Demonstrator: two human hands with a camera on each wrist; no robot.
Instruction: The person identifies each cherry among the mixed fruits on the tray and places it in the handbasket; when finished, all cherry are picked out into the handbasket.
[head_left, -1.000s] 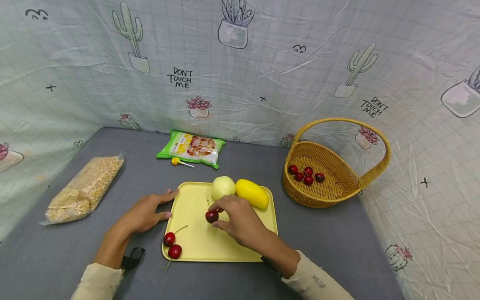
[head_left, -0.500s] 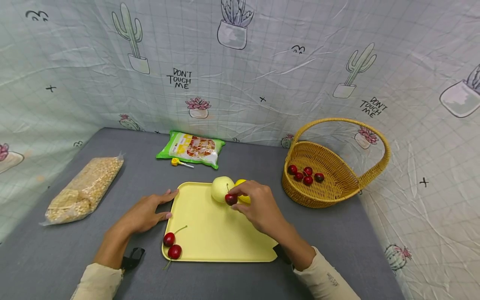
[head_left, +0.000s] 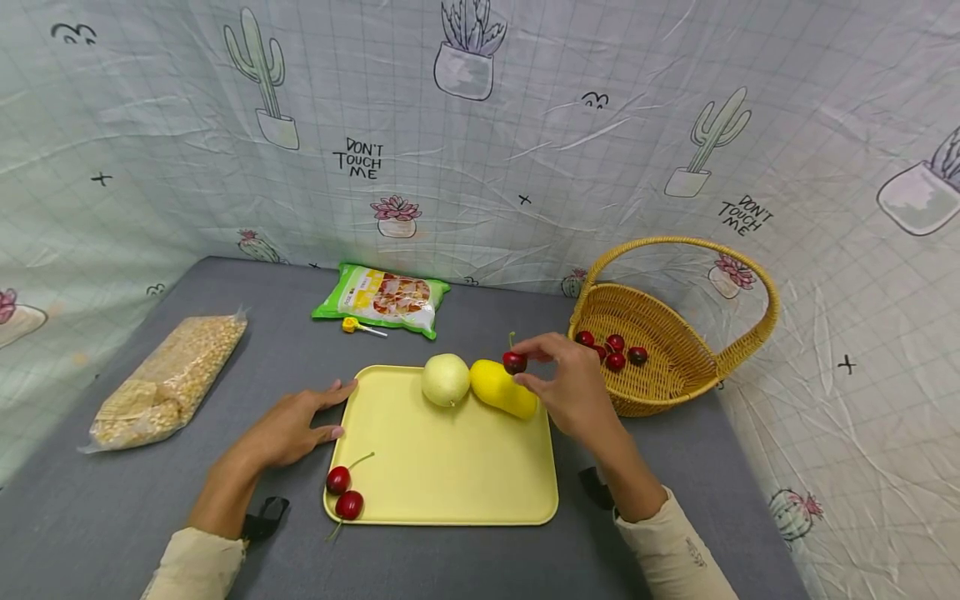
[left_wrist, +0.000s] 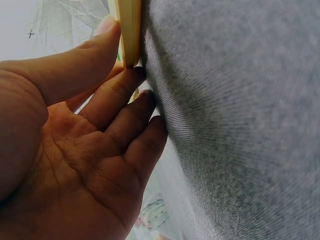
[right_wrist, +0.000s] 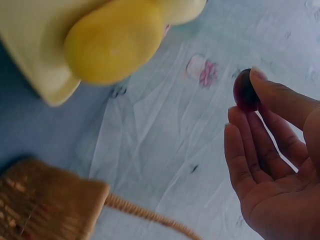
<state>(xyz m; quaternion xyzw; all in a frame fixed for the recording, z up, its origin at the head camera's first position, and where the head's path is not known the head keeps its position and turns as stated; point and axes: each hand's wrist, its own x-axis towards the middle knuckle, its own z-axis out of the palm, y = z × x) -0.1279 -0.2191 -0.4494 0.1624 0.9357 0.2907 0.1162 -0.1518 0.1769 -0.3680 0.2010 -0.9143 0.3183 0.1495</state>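
Observation:
A dark red cherry (head_left: 514,362) with its stem pointing up is pinched between the thumb and fingertips of my right hand (head_left: 573,387). That hand is raised over the tray's back right corner, left of the wicker basket. In the right wrist view the cherry (right_wrist: 246,91) sits at the thumb tip. My left hand (head_left: 288,425) rests at the left edge of the yellow tray (head_left: 442,475), thumb and fingertips touching its rim. Two cherries (head_left: 349,504) lie at the tray's front left corner. A pale round fruit (head_left: 446,380) and a yellow oblong fruit (head_left: 501,388) sit along its back.
The wicker basket (head_left: 667,392), its tall handle arching up, holds several cherries (head_left: 616,361) at the right. Behind the tray lie a green snack packet (head_left: 386,296) and a yellow lollipop (head_left: 351,324). A clear bag of kernels (head_left: 172,375) lies at the left. A printed cloth hangs behind.
My right hand has carried the cherry from over the tray's middle to the right and back, toward the basket, uncovering the yellow fruit. The left hand has stayed at the tray's edge.

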